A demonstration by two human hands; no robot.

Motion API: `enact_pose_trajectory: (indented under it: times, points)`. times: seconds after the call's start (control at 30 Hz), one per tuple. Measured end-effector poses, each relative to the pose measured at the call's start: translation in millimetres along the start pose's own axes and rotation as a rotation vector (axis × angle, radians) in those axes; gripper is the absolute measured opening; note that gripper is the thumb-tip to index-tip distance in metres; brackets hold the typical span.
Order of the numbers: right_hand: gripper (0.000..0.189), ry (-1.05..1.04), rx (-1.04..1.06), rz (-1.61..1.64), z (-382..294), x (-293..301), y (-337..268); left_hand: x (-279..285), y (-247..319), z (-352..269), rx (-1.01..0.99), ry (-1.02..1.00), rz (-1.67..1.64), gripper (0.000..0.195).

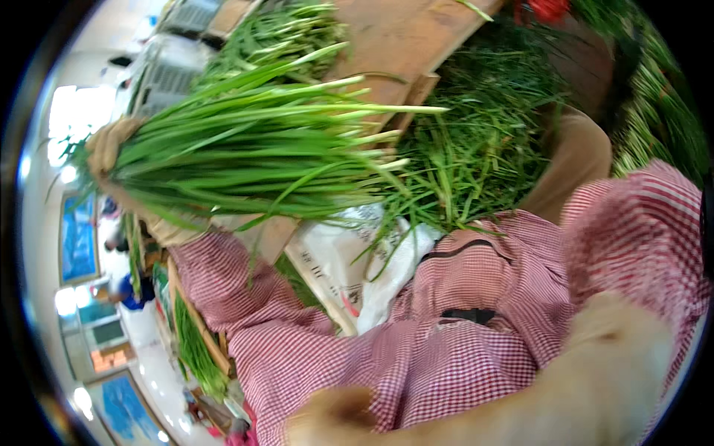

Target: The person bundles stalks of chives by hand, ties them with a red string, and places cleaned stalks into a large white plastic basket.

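My left hand [106, 146], in a tan glove, grips a thick bunch of chive-like greens [251, 150] by its leafy end. The bunch is held up at the left, and its pale stem ends point right. A few leaf tips stick out past the fist. My right hand [334, 410], also gloved, is low in the picture, near the front of my red-and-white checked garment [390, 362]. It is blurred and partly cut off by the bottom edge, so its fingers and anything in them cannot be made out.
A wooden tabletop [407, 33] bears a pile of greens [279, 39]. Loose leaves [474, 122] are heaped before my lap, beside a printed white sack [334, 256]. More greens [664, 111] lie far right. Crates [170, 78] stand upper left; a person in blue [134, 290] is beyond.
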State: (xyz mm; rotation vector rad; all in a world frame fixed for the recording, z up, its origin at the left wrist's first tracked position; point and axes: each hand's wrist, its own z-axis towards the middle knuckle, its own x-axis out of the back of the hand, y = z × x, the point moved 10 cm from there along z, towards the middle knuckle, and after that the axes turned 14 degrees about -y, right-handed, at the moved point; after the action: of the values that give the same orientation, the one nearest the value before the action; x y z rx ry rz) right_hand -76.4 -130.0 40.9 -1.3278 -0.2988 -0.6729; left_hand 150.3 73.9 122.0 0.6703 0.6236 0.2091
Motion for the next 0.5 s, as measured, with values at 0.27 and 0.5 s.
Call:
enact_pose_trajectory:
  times: [0.27, 0.5]
  points:
    - [0.02, 0.049, -0.092, -0.377, 7, 24, 0, 9, -10, 3, -0.04, -0.008, 0.208, 0.015]
    - [0.018, 0.525, -0.372, -0.606, -1, 114, 47, -17, -41, -4, -0.053, -0.041, -0.265, 0.005]
